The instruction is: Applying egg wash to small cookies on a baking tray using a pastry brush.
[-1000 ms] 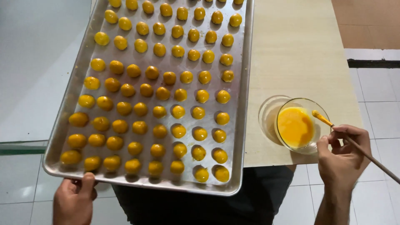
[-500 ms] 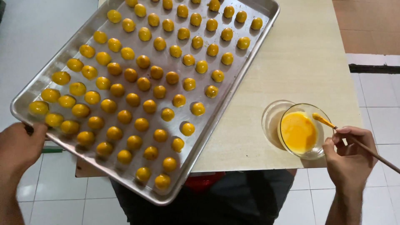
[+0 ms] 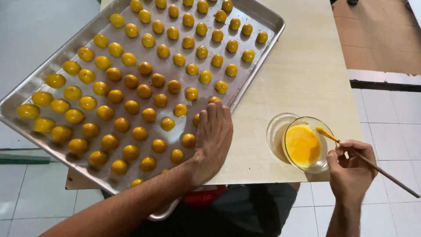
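A large metal baking tray point(image 3: 256, 72) lies slantwise on a pale table point(image 3: 302, 74), packed with rows of small round yellow glazed pastries point(image 3: 149, 115). My left hand point(image 3: 212, 140) reaches across the tray's near right corner, palm down, fingers resting on the tray by the pastries there. My right hand point(image 3: 351, 169) holds a thin wooden brush point(image 3: 372, 164) at the table's right front edge; its yellow tip point(image 3: 321, 130) rests over a glass bowl point(image 3: 307, 145) of orange-yellow egg wash.
A second clear glass bowl point(image 3: 275, 131) is nested behind the egg-wash bowl. The tray's left part overhangs the table's edge above a white tiled floor point(image 3: 394, 118). Brown flooring point(image 3: 377, 35) lies at the far right.
The tray has turned further clockwise on the table. My left hand left the tray's left edge and now lies on its near right corner. My right hand with the brush stayed by the bowl.
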